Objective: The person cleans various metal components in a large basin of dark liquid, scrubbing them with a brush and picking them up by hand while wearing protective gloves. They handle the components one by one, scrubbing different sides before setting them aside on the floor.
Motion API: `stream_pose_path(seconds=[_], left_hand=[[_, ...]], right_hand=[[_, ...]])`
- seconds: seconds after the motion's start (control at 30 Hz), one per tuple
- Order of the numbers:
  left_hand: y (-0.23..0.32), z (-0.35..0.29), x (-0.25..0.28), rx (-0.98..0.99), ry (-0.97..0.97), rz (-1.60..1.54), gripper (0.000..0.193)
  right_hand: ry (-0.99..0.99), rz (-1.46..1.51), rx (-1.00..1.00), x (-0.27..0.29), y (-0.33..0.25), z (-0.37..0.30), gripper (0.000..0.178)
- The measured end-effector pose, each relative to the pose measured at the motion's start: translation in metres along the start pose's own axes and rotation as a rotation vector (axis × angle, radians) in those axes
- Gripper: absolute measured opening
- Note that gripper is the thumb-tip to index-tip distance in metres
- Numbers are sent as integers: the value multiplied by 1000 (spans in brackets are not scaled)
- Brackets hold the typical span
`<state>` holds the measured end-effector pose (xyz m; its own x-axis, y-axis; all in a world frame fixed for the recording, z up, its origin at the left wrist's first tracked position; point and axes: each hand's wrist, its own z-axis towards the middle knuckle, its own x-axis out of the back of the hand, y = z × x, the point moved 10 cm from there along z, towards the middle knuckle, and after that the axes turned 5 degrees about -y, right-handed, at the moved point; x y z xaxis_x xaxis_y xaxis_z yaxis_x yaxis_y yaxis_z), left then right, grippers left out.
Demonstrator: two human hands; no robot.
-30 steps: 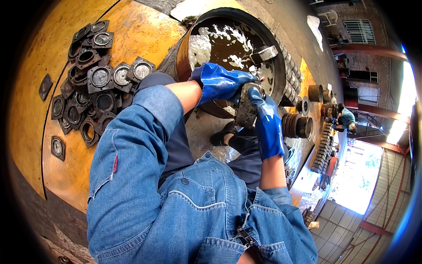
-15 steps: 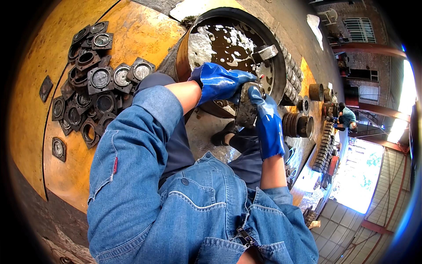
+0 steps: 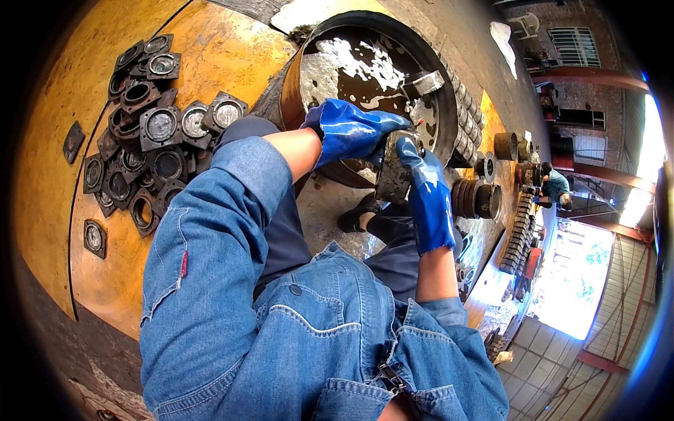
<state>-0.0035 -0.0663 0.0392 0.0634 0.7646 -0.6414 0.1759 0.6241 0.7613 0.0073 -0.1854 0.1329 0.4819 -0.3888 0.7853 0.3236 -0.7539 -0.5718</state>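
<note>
near the centre of the frame, a little above the middle, i hold a grey metal part (image 3: 393, 172) between both blue-gloved hands. my left hand (image 3: 354, 130) wraps over its top, fingers curled tight around it; my right hand (image 3: 425, 189) grips its right side, fingers pressed along it. just behind, toward the top of the frame, sits a round basin (image 3: 442, 91) of dark liquid. square metal housings (image 3: 151, 126) lie heaped on the yellow floor (image 3: 232, 52) at upper left.
</note>
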Motion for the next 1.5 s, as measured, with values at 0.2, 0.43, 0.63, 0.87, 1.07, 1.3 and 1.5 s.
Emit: stream_pose_path(seconds=[0.2, 0.43, 0.63, 0.87, 1.07, 1.3, 1.5], left_hand=[[-1, 0, -1, 21, -4, -23, 32], [2, -7, -2, 56, 17, -45, 31], [1, -6, -3, 39, -6, -52, 32], [-16, 13, 9, 28, -50, -17, 37], [-5, 5, 5, -11, -49, 158, 38], [-13, 19, 20, -139, -41, 319, 35], [-21, 21, 16, 9, -84, 176, 40]], right_hand=[[-9, -15, 80, -1, 4, 3, 46], [30, 94, 46, -2, -20, -10, 49], [28, 140, 61, -2, -21, -9, 49], [7, 131, 120, -3, -22, -9, 48], [21, 131, 97, -2, -23, -10, 49], [-2, 178, 1, -4, -9, -2, 54], [-4, 149, -107, -3, 13, 3, 57]])
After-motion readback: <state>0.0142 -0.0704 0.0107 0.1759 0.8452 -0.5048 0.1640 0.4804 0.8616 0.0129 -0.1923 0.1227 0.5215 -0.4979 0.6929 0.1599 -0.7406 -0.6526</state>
